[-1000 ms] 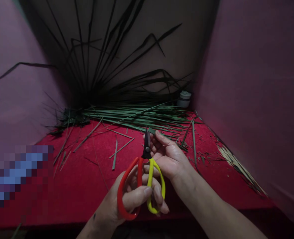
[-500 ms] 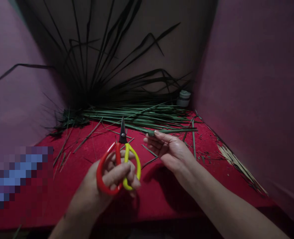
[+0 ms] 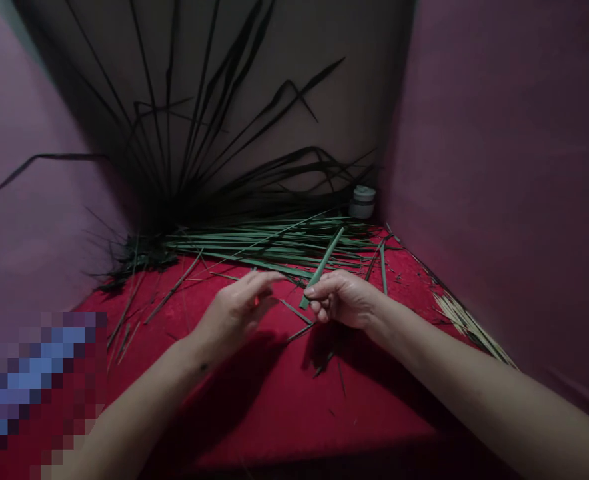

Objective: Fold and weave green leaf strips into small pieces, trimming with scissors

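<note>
My right hand [image 3: 343,300] is closed in a pinch on the lower end of a green leaf strip [image 3: 324,261], which slants up and to the right over the red cloth [image 3: 274,400]. My left hand [image 3: 237,310] lies just left of it, back up. Its fingers stretch toward the strip's lower end, and the fingertips stop a little short of my right hand. I see nothing in the left hand. The red and yellow scissors are out of sight.
A pile of long green leaves [image 3: 274,240] lies across the back of the cloth, with dark leaves fanning up the wall behind. A small white jar [image 3: 363,201] stands in the back right corner. Pale thin sticks [image 3: 467,323] lie along the right edge. Cut scraps litter the cloth.
The scissors have left my left hand and are gone from view. That hand has moved right, toward the strip. My right hand turned the strip from level to slanting upward.
</note>
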Tool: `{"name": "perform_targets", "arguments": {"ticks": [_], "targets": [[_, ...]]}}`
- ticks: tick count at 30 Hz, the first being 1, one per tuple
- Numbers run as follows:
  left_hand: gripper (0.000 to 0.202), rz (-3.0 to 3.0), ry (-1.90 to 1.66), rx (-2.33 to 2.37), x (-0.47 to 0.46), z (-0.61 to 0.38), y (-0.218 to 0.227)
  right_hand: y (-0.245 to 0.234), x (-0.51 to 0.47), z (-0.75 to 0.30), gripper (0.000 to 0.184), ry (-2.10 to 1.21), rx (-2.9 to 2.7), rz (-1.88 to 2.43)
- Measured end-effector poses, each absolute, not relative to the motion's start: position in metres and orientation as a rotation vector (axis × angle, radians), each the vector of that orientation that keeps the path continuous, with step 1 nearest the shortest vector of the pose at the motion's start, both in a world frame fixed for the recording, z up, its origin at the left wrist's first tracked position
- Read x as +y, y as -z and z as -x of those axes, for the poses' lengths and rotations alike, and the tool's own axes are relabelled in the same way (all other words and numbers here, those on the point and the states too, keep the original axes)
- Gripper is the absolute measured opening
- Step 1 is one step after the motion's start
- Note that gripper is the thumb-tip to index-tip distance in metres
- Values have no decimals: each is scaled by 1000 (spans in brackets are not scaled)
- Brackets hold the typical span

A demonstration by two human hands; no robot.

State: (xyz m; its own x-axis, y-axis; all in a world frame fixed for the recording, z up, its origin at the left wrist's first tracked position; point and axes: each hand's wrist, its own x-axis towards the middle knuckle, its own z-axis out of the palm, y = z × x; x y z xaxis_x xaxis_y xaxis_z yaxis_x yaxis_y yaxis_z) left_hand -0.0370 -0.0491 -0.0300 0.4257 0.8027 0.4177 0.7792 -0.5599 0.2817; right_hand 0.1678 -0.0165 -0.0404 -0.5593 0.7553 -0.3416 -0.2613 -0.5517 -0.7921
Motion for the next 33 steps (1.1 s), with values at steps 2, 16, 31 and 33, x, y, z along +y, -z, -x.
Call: {"name": "perform_targets", "arguments": {"ticks": [2, 16, 31, 33], "targets": [[23, -2618, -952, 1140, -52, 20, 26, 43, -16, -168, 9, -2180, -873, 893], [17, -2671, -1235, 723, -46, -5, 29, 57, -16, -177, 7, -2199, -910, 653], [20, -2832, -965, 602, -54, 3, 43, 64, -8, -178, 26, -1887, -1004, 713], [21, -2815, -980, 622, -54, 3, 44, 66, -8, -176, 27, -1818, -1022, 711]]}}
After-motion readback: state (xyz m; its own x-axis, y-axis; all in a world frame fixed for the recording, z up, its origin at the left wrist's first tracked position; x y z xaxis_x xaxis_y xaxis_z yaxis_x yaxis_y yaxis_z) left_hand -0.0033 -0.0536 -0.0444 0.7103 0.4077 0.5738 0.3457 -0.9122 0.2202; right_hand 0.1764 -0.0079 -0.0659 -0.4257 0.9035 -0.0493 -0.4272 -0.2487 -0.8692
